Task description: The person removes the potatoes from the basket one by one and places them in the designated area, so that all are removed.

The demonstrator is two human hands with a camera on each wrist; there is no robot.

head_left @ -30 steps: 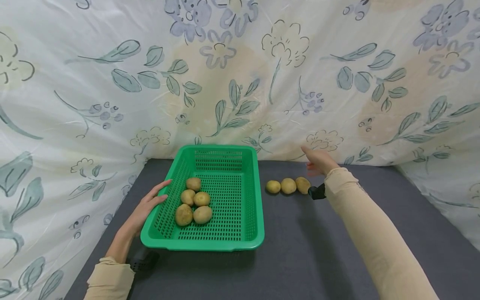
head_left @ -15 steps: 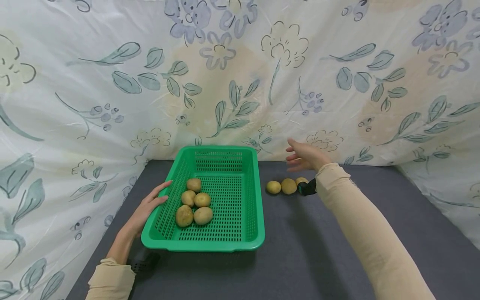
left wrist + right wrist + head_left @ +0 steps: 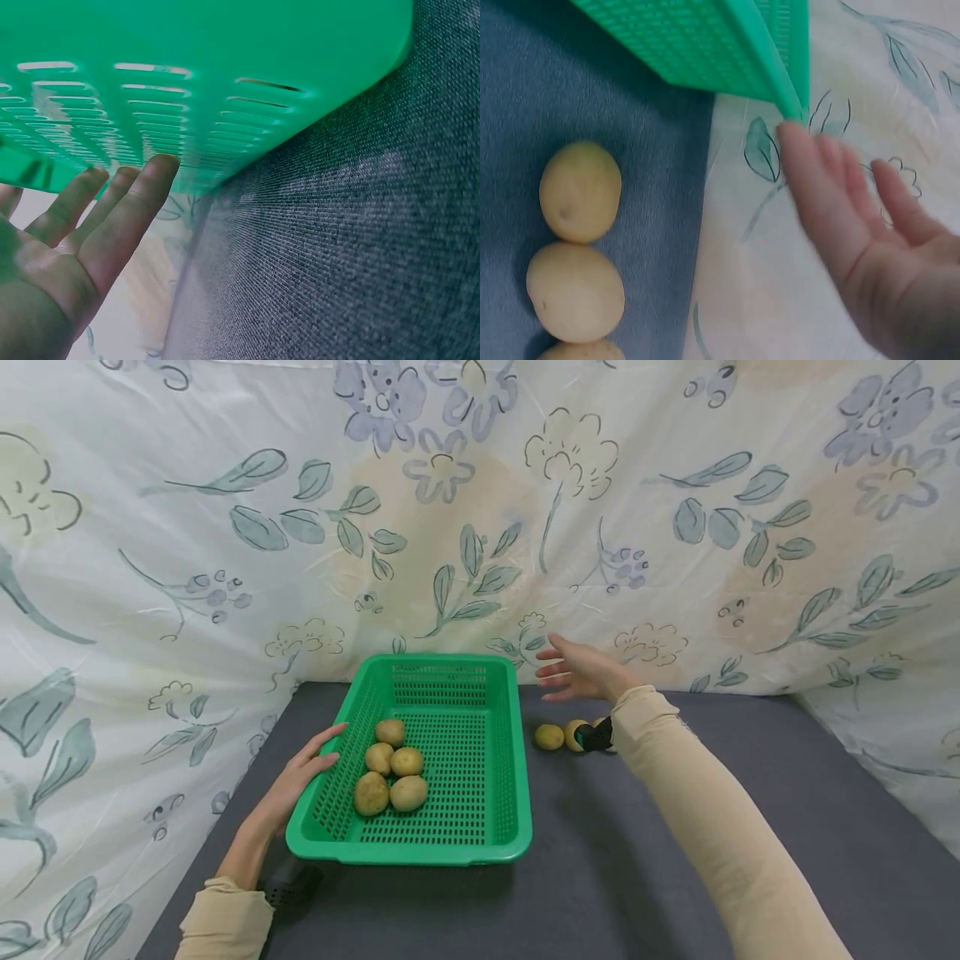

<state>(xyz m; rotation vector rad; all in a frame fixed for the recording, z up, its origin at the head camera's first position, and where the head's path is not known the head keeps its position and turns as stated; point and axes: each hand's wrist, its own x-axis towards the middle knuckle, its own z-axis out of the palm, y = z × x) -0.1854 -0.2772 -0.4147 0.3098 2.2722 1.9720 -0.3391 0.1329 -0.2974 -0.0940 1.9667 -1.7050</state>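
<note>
Looks to me like the step here is getting both hands onto the green plastic basket. My left hand rests at its left side, fingers loose and fairly straight rather than clamped, nothing picked up. My right hand is in the air near the far right corner, fingers spread, holding nothing; can't tell from the wrist view whether a fingertip meets the rim.

My advice: take the right rim directly opposite the left hand, not out at the corner, and keep things level, because potatoes would probably roll if it tips. I'd mind the wrist too, as it's right over the loose ones.

Count: one basket, on the bench. Five potatoes inside, bunched toward the left. Three potatoes outside, in a row just right of it, the third mostly hidden behind my black wrist strap. Eight total.
</note>
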